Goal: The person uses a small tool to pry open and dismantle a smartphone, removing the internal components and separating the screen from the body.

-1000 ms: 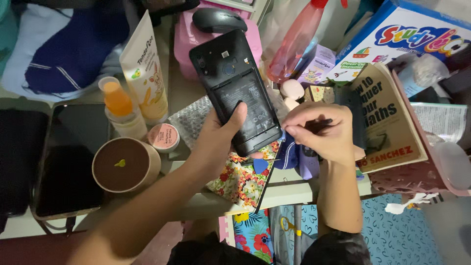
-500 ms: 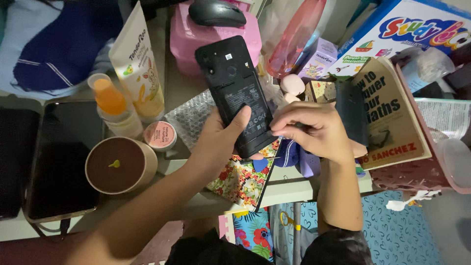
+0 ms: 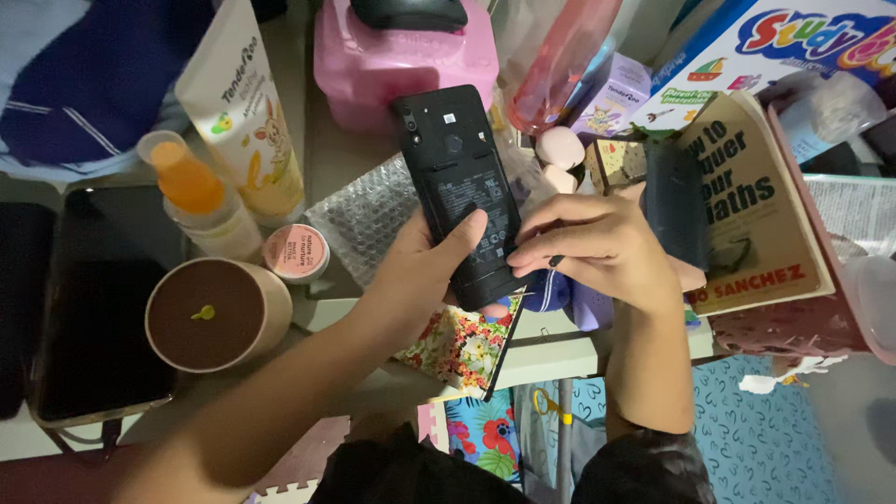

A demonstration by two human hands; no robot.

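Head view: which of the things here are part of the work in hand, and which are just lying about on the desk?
In hand:
- black phone, back cover off, held in left hand
- right hand at the phone's lower edge, pinching a small dark tool

Lying about:
- cream tube
- orange-capped bottle
- small pink jar
- pink box
- tan paperback
- tablet

Left hand (image 3: 425, 280) grips opened black phone (image 3: 462, 191); right hand (image 3: 607, 247) fingertips touch its lower edge.

phone (image 3: 459, 187) before case (image 3: 403, 58), tube (image 3: 247, 112) left, book (image 3: 751, 201) right
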